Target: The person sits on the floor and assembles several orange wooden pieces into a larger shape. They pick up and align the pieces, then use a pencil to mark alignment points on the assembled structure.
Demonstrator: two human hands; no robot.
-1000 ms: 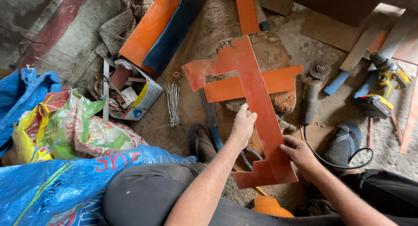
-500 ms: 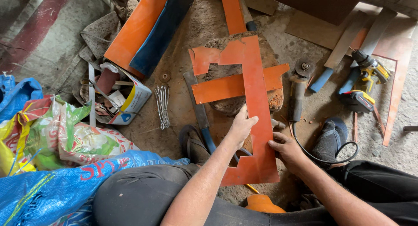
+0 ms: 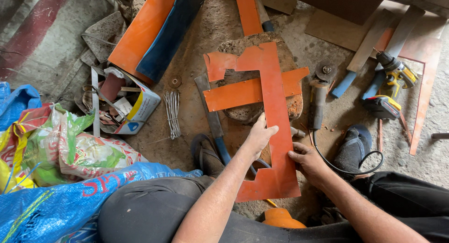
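A long orange metal sheet piece (image 3: 273,102) with notched ends lies lengthwise over a shorter orange strip (image 3: 234,94), and both rest on a worn wooden block (image 3: 243,51). My left hand (image 3: 258,136) grips the long piece's left edge near its middle. Against its right edge, lower down, my right hand (image 3: 307,161) holds it with fingers curled. A blue-handled machete (image 3: 213,119) lies on the ground just left of my left hand.
An angle grinder (image 3: 319,95) with its black cord lies right of the block. A yellow cordless drill (image 3: 390,84) sits farther right. A bundle of wire (image 3: 172,113), an open box of scraps (image 3: 124,100), orange sheets (image 3: 145,30) and plastic bags (image 3: 56,149) lie left.
The view has shifted slightly. Both hands stay on the long orange piece, which sits a little further left over the block; the grip looks the same.
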